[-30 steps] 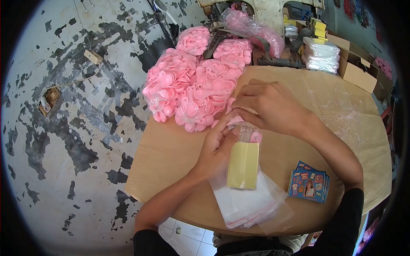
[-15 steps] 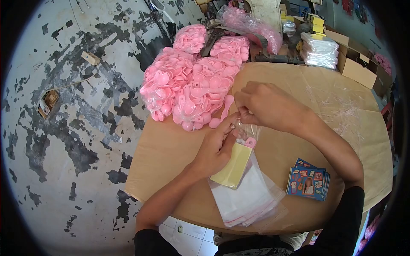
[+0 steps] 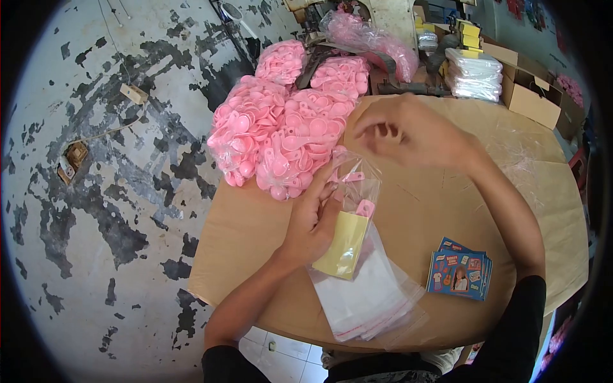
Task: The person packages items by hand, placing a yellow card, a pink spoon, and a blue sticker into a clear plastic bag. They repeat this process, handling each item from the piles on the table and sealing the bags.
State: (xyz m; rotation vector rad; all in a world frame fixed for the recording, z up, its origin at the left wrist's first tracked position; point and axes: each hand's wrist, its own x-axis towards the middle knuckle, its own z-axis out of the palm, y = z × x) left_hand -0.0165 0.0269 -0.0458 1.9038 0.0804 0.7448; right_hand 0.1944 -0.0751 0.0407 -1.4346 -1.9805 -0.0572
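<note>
My left hand [image 3: 312, 223] grips a clear plastic bag [image 3: 368, 186] by its left side, fingers and thumb closed on it. Inside the bag is a flat pale-yellow card or packet [image 3: 343, 246]. A pink spoon handle [image 3: 365, 209] with a hole in its end shows above it, and another pink piece [image 3: 351, 177] lies nearer the bag's mouth. Raised above and right of the bag, my right hand [image 3: 399, 134] is blurred, with fingers loosely curled and apart; nothing shows in it. A stack of flat clear bags [image 3: 364, 300] lies below my left hand.
Large clear sacks of pink spoons [image 3: 300, 137] stand at the back left. Blue printed cards [image 3: 458, 274] are stacked at the right. Behind are packs of plastic bags [image 3: 474, 73], an open cardboard box [image 3: 533, 96] and a machine [image 3: 393, 32]. Brown paper [image 3: 434, 210] covers the table.
My right hand has moved up, away from the bag's mouth, and its fingers have come apart. My left hand and the bag have shifted slightly left; the upper pink piece now shows clearly.
</note>
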